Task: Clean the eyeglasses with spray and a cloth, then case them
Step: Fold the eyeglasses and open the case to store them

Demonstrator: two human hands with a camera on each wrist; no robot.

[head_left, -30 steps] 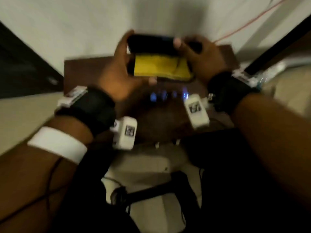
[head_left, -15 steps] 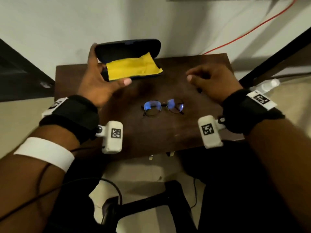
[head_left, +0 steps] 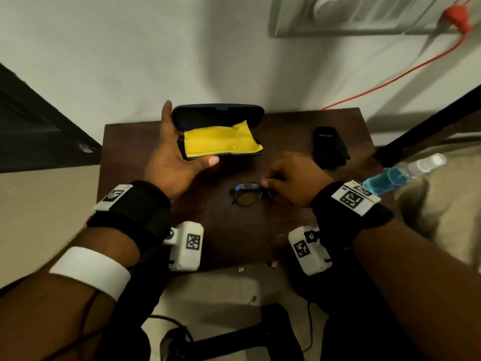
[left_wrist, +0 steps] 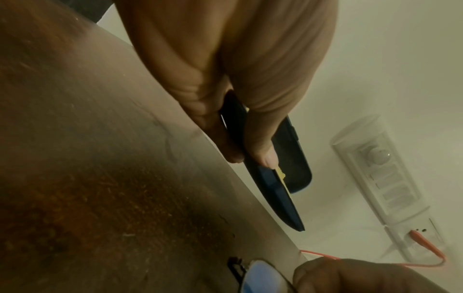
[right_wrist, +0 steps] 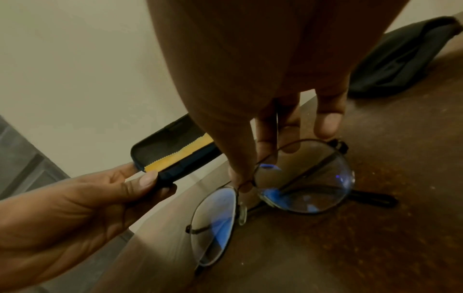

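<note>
Left hand (head_left: 171, 162): I grip the open case (head_left: 218, 118) by its left end, thumb on the front edge, lid tipped back, so the tray faces me, held above the desk (head_left: 286, 230).
Right hand (head_left: 291, 178): I pinch the glasses (right_wrist: 275, 190) at the bridge, judged ready to lift; they lie folded mid-desk.
Case contents: only the yellow cloth (head_left: 221, 143), one corner spilling over the right rim.
Spray (head_left: 400, 175): off the desk's right edge, untouched; blue liquid inside.
Pouch (head_left: 329, 147): black, back right, contents hidden.

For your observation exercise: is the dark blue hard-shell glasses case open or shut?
Open. The dark blue hard-shell glasses case has its lid raised, exposing the yellow cleaning cloth lying inside; the left hand grips its end.
</note>
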